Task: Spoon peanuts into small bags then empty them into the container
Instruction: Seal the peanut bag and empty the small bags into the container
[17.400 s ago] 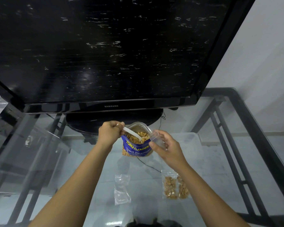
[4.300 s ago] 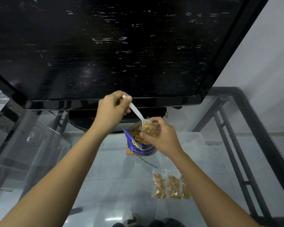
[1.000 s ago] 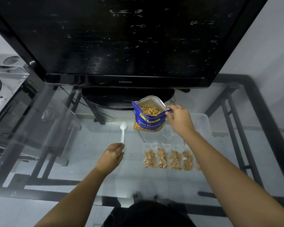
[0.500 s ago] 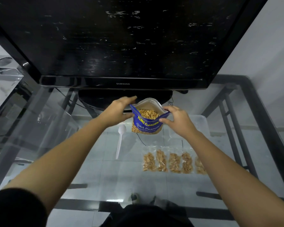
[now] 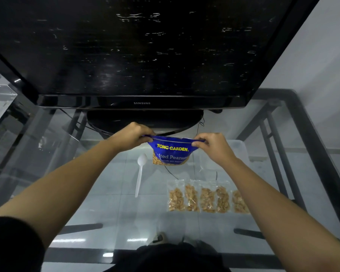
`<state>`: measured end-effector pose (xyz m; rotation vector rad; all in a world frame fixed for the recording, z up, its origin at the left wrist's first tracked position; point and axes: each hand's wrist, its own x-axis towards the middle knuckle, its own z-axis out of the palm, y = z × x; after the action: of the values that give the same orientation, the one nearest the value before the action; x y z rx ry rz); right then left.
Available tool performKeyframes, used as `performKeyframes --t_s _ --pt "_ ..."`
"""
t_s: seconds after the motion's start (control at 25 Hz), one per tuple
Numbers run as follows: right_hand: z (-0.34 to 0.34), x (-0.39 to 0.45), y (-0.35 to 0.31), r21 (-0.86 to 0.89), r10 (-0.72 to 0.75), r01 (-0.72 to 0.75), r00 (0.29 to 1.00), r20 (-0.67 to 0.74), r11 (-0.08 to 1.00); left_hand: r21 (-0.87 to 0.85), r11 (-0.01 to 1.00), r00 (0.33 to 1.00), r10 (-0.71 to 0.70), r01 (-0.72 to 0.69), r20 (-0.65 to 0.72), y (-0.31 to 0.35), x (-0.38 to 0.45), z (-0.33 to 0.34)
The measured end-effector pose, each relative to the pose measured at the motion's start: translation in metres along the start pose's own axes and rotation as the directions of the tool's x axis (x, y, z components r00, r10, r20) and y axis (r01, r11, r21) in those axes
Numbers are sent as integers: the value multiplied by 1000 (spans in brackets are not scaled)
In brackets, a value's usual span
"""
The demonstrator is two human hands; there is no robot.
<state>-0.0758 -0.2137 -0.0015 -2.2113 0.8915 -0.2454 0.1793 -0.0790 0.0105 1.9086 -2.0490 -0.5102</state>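
Note:
A blue peanut pouch (image 5: 172,152) stands on the glass table, its top pressed flat. My left hand (image 5: 133,136) pinches the pouch's top left corner and my right hand (image 5: 212,147) pinches its top right corner. A white plastic spoon (image 5: 140,173) lies on the glass just left of the pouch, bowl pointing away from me. Several small clear bags of peanuts (image 5: 206,198) lie in a row on the glass in front of the pouch. A clear plastic container (image 5: 238,149) sits behind my right hand.
A large black television (image 5: 141,55) on a round black stand (image 5: 145,118) fills the back of the glass table (image 5: 106,203). The table's dark metal frame (image 5: 306,146) runs along the right side. A white wall lies beyond it.
Half a second ago the pouch's mouth was open with peanuts showing; now both hands have pressed its top flat. The spoon and the small bags lie where they were.

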Motion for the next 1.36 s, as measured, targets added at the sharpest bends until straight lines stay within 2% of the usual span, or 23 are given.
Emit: performKeyframes --t_s 0.16,0.28,0.44,0.68,0.88,1.12,1.36 --pt "1 8 -2 79 65 -66 998 4 995 -32 999 999 -39 39 0 -3 -2 -2" --pt "4 16 -3 29 95 -96 995 21 995 -54 993 994 -108 107 -5 0 1 3" --pt "5 16 4 -25 72 -71 997 20 997 -46 977 971 -201 208 134 11 16 0" --pt "5 16 5 -49 -2 1 1000 -22 999 52 997 994 -53 49 96 67 62 28" --pt "6 17 4 -81 -6 3 999 -36 997 76 993 994 -98 93 56 71 72 38" --pt "3 17 -1 -70 12 -9 999 35 997 223 967 989 -138 123 52 42 48 23" --pt "2 21 -5 -41 44 -41 996 81 998 228 954 978 -208 197 26 18 22 13"
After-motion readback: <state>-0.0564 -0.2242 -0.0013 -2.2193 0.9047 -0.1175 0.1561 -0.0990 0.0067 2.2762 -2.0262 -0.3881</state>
